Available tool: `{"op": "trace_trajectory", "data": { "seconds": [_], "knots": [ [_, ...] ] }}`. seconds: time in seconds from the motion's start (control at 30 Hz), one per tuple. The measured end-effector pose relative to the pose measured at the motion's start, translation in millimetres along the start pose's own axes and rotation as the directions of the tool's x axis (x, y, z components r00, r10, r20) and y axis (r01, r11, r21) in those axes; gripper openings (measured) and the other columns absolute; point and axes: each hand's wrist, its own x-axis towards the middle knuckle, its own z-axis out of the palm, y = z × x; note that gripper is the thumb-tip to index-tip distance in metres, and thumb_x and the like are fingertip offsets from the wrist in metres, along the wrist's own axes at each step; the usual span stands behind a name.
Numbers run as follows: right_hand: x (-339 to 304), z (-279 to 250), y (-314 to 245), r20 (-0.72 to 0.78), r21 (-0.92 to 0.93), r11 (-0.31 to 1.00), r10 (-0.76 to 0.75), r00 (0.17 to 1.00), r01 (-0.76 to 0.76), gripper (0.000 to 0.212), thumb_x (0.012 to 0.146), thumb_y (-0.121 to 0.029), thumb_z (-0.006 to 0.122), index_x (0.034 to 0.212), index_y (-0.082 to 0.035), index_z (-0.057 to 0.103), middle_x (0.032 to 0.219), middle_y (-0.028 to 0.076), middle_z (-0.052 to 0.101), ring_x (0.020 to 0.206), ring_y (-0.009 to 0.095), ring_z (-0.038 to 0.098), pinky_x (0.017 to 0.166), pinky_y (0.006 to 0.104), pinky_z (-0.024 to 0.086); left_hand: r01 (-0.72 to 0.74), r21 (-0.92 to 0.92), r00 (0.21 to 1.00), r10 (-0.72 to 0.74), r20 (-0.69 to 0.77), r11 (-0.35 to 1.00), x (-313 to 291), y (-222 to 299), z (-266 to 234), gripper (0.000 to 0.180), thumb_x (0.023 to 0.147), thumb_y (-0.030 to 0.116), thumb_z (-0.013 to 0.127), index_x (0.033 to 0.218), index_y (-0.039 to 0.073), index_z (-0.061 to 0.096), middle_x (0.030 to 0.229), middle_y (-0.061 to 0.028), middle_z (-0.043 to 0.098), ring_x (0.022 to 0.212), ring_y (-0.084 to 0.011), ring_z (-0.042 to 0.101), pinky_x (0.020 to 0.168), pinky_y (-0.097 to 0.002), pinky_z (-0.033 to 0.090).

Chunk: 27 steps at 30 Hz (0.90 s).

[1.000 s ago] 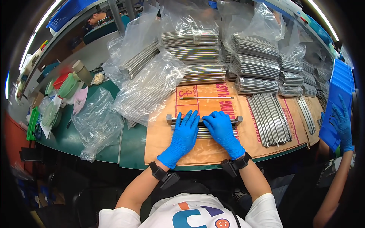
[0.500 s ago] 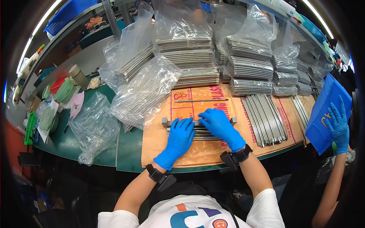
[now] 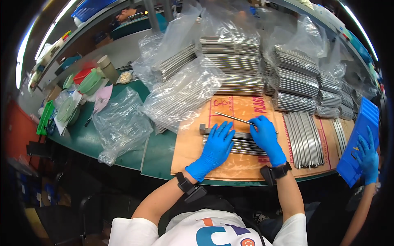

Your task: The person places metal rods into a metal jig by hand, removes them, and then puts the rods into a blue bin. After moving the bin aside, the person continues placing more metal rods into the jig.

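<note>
My right hand [image 3: 266, 139], in a blue glove, pinches a thin metal rod [image 3: 232, 117] between thumb and fingers. The rod slants, its left end farther from me, and its short right end shows past my hand. My left hand [image 3: 216, 149], also gloved, lies with fingers outstretched across a grey metal bar with a square end block [image 3: 203, 129]. Along the near side of that bar, several metal rods [image 3: 248, 148] lie side by side, partly covered by both hands. Brown printed paper [image 3: 193, 162] is spread beneath everything.
A row of loose rods [image 3: 303, 139] lies at right. Stacked rod bundles in clear plastic [image 3: 232, 61] stand along the back. Crumpled plastic bags [image 3: 123, 127] and green baskets [image 3: 90, 82] occupy the left side. At far right, another person's gloved hand [image 3: 367, 158] touches a blue bin [image 3: 353, 143].
The rod that lay on the paper beyond the bar is now in my right hand and slanted. The whole view has shifted, with the bench appearing farther right.
</note>
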Motion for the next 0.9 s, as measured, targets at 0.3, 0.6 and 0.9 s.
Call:
{"op": "trace_trajectory", "data": {
  "seconds": [0.3,0.6,0.9],
  "knots": [
    [-28.2,7.2,-7.8,-0.016,-0.063,0.994,-0.089,0.996,0.088,0.017,0.082,-0.017,0.068,0.099,-0.014,0.071,0.082,0.005,0.061,0.079,0.024,0.055,0.072,0.0385,0.041,-0.044,0.064,0.995,0.038,0.087,0.997,1.7,0.6,7.7,0.052,0.087,0.013,0.059,0.135,-0.003,0.045,0.146,-0.0177,0.037,0.138,-0.0353,0.031,0.113,-0.0527,0.022],
    [-27.7,6.1,-13.4,0.0,-0.027,0.994,-0.105,0.995,0.105,0.017,0.082,-0.016,0.067,0.099,-0.015,0.071,0.084,0.004,0.06,0.081,0.024,0.055,0.072,0.0378,0.04,-0.007,0.044,0.998,0.005,0.055,0.999,-0.7,0.2,8.9,0.047,0.087,0.011,0.058,0.131,-0.003,0.047,0.141,-0.0169,0.044,0.133,-0.0323,0.038,0.113,-0.0524,0.022],
    [-30.0,22.1,-2.6,-0.011,0.062,0.992,-0.107,0.994,0.107,0.016,0.083,-0.018,0.066,0.098,-0.015,0.07,0.085,0.004,0.06,0.082,0.024,0.055,0.071,0.0383,0.04,-0.016,0.036,0.998,0.014,0.057,0.999,-1.2,-2.6,8.7,0.045,0.086,0.009,0.06,0.129,-0.002,0.05,0.135,-0.0165,0.049,0.129,-0.0318,0.043,0.113,-0.0512,0.022]
  ]
}}
